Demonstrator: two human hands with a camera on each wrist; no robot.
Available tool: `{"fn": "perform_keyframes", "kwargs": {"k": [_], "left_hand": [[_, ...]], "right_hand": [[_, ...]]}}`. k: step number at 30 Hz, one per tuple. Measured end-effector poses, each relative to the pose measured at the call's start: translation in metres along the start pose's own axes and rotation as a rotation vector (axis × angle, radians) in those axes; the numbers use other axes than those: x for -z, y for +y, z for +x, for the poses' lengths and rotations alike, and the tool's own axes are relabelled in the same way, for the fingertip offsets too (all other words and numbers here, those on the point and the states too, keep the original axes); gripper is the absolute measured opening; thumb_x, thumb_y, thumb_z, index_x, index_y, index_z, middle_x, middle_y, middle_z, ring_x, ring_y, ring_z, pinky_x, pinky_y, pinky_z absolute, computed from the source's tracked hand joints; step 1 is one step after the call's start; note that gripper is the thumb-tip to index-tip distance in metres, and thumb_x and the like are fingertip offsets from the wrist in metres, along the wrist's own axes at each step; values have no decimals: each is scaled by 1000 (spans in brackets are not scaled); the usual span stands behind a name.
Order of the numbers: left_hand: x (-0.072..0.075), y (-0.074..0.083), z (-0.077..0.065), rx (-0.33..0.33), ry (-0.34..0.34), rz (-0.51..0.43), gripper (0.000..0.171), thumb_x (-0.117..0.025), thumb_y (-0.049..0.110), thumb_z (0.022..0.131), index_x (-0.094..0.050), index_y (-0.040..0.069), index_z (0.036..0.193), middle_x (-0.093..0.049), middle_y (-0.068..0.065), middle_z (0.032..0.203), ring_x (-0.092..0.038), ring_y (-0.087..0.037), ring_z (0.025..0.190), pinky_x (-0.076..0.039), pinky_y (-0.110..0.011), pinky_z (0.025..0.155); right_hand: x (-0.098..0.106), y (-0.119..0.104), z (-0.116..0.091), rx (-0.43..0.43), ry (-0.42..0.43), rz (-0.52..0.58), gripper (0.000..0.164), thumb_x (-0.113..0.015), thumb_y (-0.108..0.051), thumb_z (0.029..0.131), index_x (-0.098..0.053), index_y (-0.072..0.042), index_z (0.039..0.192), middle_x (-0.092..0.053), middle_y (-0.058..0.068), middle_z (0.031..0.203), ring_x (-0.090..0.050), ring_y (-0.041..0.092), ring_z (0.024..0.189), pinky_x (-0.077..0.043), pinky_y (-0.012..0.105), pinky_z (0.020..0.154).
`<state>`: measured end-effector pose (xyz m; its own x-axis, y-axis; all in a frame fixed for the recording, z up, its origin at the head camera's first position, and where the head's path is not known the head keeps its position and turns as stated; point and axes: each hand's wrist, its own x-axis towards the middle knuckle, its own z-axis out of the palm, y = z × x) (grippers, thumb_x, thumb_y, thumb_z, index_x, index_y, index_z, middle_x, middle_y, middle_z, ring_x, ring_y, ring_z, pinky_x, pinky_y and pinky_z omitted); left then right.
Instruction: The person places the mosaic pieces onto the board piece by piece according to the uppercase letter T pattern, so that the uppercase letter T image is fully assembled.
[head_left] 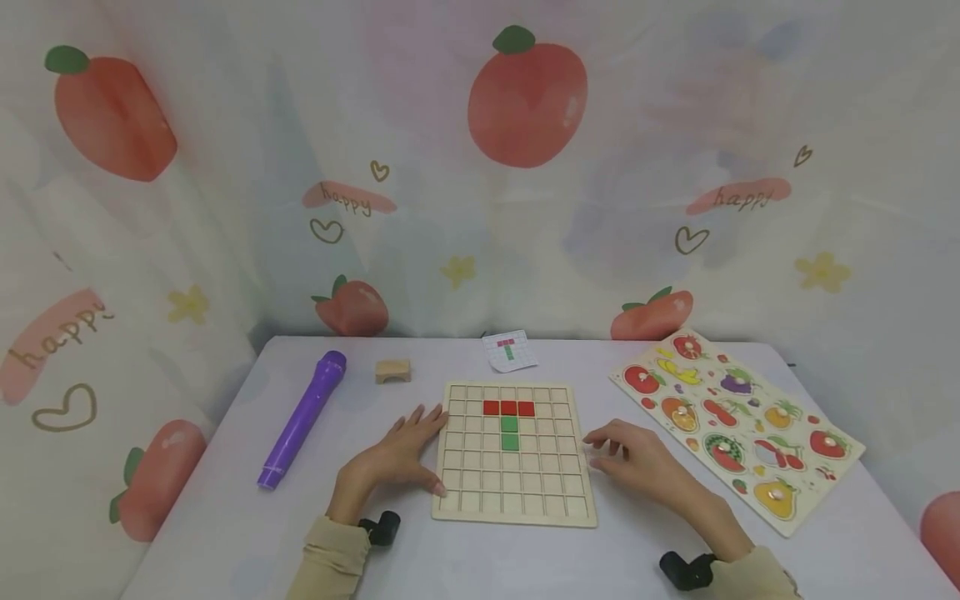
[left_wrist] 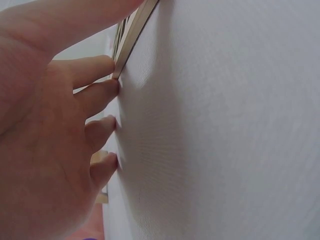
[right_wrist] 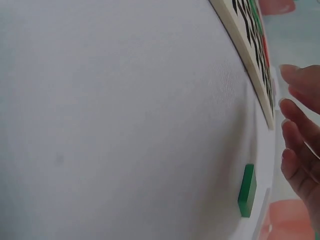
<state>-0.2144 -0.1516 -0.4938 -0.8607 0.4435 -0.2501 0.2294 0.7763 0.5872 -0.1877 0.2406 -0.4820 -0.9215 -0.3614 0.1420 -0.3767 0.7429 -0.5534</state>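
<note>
A wooden grid board point(head_left: 468, 481) lies flat on the table, with a row of 3 red tiles point(head_left: 491, 407) and 2 green tiles point(head_left: 510, 442) below the middle one. My left hand point(head_left: 393, 457) rests at its left side, fingers spread, thumb on the lower left corner; the left wrist view shows fingertips against the board's edge point(left_wrist: 131, 42). Just off the right edge hovers my right hand point(head_left: 637, 462), its fingers loosely bent and holding nothing. Beneath it, the right wrist view shows a loose green tile point(right_wrist: 247, 191) on the table, hidden by the hand in the head view.
Behind the board lies a small pattern card point(head_left: 510, 352) with a red and green T. To the left are a purple microphone-shaped stick point(head_left: 303, 421) and a small wooden arch block point(head_left: 393, 371). A fruit puzzle board point(head_left: 738, 425) lies at the right. Printed curtains surround the table.
</note>
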Motion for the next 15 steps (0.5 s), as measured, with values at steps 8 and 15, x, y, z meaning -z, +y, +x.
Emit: {"fn": "perform_keyframes", "kwargs": {"k": [8, 15], "left_hand": [[1, 1, 0, 4, 0, 1, 116, -95, 35, 69, -31, 11, 163, -18, -6, 173, -4, -33, 161, -5, -54, 131], [1, 2, 0, 6, 3, 0, 116, -95, 35, 68, -31, 10, 162, -19, -7, 173, -5, -34, 161, -5, -55, 131]], "right_hand": [[13, 18, -16, -50, 18, -35, 26, -83, -11, 85, -76, -15, 109, -70, -8, 96, -54, 5, 78, -49, 21, 65], [20, 28, -26, -90, 36, -47, 26, -84, -10, 83, -76, -13, 107, -68, -8, 92, -52, 4, 77, -49, 19, 65]]}}
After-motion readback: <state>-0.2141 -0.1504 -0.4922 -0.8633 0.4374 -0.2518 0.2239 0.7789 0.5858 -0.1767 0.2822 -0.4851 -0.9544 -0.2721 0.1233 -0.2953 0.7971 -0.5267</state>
